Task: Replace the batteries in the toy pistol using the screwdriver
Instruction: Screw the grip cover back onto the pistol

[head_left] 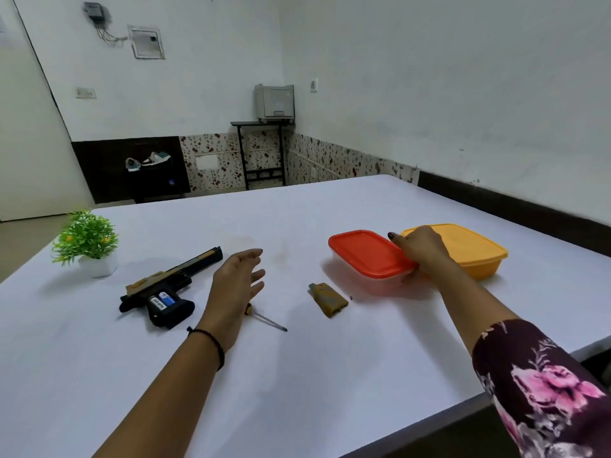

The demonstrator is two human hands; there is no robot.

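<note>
The right hand (420, 251) grips the edge of the lidded red plastic box (365, 254) beside a lidded yellow box (469, 251), contents unseen, while the relaxed, empty left hand (238, 285) hovers beside the black-and-tan toy pistol (168, 287) lying on the white table (297, 375), two batteries (162, 300) showing in its uncovered grip.

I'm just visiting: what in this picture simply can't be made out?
Head view only:
- The screwdriver: most of its handle is hidden behind the left hand.
- The red-lidded box and yellow box: lids on, contents hidden.
- The batteries in the toy pistol: print too small to read.
- The dark speck by the loose cover: too small to identify.
</note>
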